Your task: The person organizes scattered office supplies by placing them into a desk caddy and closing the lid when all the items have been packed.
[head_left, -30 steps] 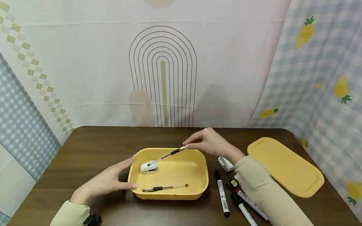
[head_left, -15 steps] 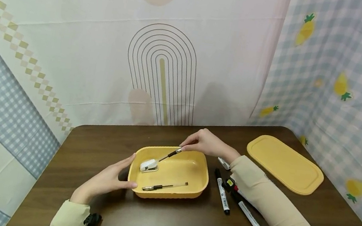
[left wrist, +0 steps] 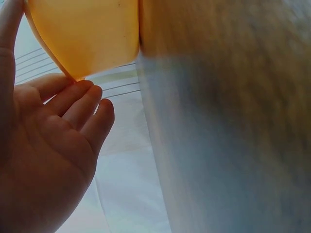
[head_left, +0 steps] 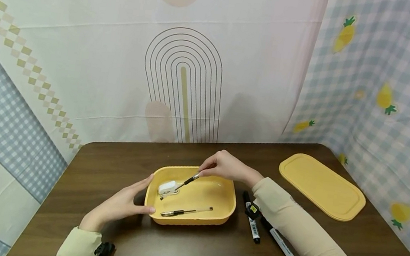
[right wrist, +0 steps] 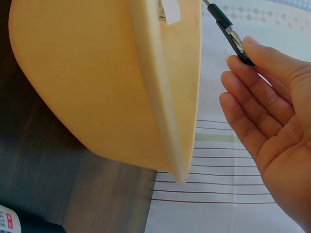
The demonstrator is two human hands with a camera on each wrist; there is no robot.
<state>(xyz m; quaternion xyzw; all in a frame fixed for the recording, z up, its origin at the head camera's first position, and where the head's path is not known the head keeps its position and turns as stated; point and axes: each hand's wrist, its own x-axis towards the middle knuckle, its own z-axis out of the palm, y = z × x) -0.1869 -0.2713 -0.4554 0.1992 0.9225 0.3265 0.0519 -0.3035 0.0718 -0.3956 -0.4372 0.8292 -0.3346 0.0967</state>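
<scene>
A yellow plastic box (head_left: 192,221) sits on the table. My left hand (head_left: 119,203) holds its left end, thumb on the front rim and fingers at the back; in the left wrist view the fingertips (left wrist: 92,90) touch its edge. Above the box's back rim my right hand (head_left: 225,166) pinches the upper end of a black-gripped gel pen (head_left: 191,179). The pen slants down left into the box, its lower end beside a white stapler (head_left: 167,187). Another gel pen (head_left: 177,213) lies along the box's front side. The right wrist view shows the pinched pen (right wrist: 228,29) between thumb and fingertips.
Right of the box lie a black-capped marker (head_left: 253,230) and a second marker (head_left: 287,251), partly under the right sleeve. A yellow lid (head_left: 322,186) lies at the back right. Patterned cloth (head_left: 253,65) hangs behind the table.
My right hand has moved a little left and down with the pen, bringing it lower into the box. The sleeve now hides a white item and a red-capped marker. My left hand stays put.
</scene>
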